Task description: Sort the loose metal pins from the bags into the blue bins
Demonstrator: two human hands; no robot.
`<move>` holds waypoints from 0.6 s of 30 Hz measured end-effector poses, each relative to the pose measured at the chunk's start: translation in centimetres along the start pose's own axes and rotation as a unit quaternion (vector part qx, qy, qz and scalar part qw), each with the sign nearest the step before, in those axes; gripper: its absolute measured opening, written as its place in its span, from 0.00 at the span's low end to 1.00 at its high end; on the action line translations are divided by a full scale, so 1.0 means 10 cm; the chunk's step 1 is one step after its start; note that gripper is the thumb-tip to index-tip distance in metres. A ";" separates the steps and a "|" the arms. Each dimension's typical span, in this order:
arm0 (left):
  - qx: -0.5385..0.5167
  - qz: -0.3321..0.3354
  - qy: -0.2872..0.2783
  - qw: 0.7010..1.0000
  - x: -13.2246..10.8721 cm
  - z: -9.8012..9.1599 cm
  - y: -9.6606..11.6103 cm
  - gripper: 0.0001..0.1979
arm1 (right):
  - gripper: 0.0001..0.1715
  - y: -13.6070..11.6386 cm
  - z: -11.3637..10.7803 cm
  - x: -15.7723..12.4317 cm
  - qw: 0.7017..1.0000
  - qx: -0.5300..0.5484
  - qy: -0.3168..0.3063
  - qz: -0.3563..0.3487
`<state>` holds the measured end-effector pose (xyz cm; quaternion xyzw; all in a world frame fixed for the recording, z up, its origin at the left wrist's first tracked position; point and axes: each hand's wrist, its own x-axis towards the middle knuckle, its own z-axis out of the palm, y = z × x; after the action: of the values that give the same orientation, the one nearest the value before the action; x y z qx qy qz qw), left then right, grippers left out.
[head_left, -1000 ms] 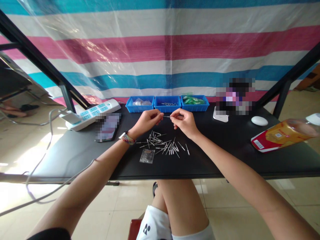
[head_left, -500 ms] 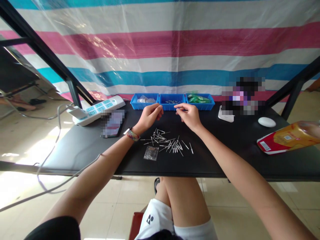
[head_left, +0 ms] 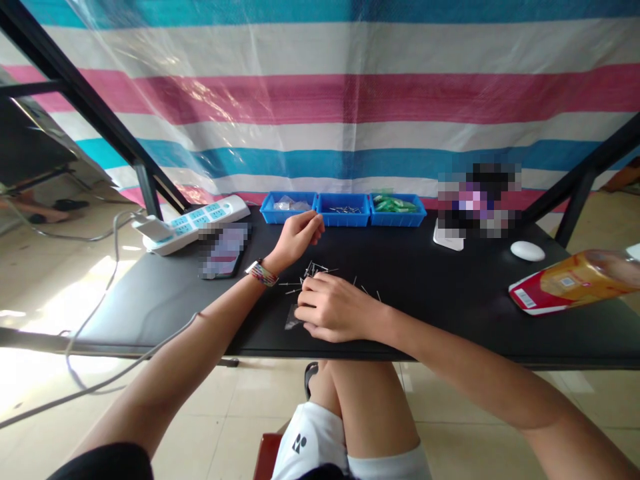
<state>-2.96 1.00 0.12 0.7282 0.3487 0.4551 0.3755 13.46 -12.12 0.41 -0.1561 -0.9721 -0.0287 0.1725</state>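
My left hand (head_left: pixel 299 239) is closed above the table, just in front of the blue bins, its thumb against curled fingers. Whatever may be in it is too small or hidden. Lower down, my right hand (head_left: pixel 336 308) rests over the loose pile with its fingers bent downward; what they grip is out of sight. Thin metal pop rivets (head_left: pixel 314 269) stick out past that hand. Part of a small clear plastic bag (head_left: pixel 292 319) shows beside its fingertips, the rest being covered.
Three blue bins stand at the back: a left bin (head_left: pixel 287 217) with clear bags, a middle bin (head_left: pixel 343 219) with rivets, a right bin (head_left: pixel 397 219) with green packets. Around them are a power strip (head_left: pixel 200 220), a phone (head_left: pixel 226 250), a white case (head_left: pixel 527 251) and a lying bottle (head_left: pixel 570 280).
My right hand has come down from in front of the bins towards me, onto the rivets and the small bag. The left hand has stayed almost where it was.
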 end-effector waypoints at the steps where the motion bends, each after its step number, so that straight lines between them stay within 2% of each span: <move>1: 0.000 -0.001 -0.001 1.000 0.00 0.00 0.00 0.24 | 0.08 0.01 0.01 0.00 1.000 0.001 0.005 -0.007; 3: -0.003 -0.006 -0.004 1.000 0.00 0.01 0.01 0.24 | 0.08 0.03 0.03 0.00 0.999 0.037 0.032 0.005; 5: -0.007 -0.008 -0.022 1.000 0.00 0.02 0.01 0.24 | 0.08 0.07 0.06 0.00 0.984 0.129 0.093 0.082; 6: -0.010 -0.004 -0.027 1.000 -0.01 0.02 0.02 0.23 | 0.09 0.11 0.07 0.00 0.961 0.198 0.134 0.140; 7: -0.010 0.005 -0.023 1.000 -0.01 0.02 0.03 0.22 | 0.10 0.17 0.08 0.00 0.924 0.273 0.177 0.202; 10: 0.034 0.066 0.049 0.996 -0.03 0.03 0.06 0.13 | 0.14 0.42 0.09 -0.03 0.764 0.465 0.286 0.344; 11: 0.065 0.093 0.072 0.991 -0.04 0.02 0.08 0.12 | 0.15 0.52 0.09 -0.06 0.717 0.496 0.315 0.373; 13: 0.128 0.146 0.069 0.979 -0.05 0.01 0.12 0.15 | 0.20 0.72 0.06 -0.11 0.641 0.530 0.363 0.420; 14: 0.151 0.168 0.047 0.973 -0.06 0.00 0.14 0.15 | 0.22 0.80 0.05 -0.14 0.612 0.544 0.377 0.433; 16: 0.174 0.200 -0.005 0.964 -0.06 0.00 0.17 0.11 | 0.24 0.91 0.02 -0.19 0.573 0.570 0.389 0.442; 18: 0.177 0.210 -0.030 0.961 -0.07 0.02 0.18 0.09 | 0.24 0.95 0.00 -0.21 0.560 0.588 0.381 0.441</move>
<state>-2.74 -0.48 1.40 0.8531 0.2513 0.4331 0.1470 18.33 -3.74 -0.33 -0.4041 -0.4272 0.5726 0.5713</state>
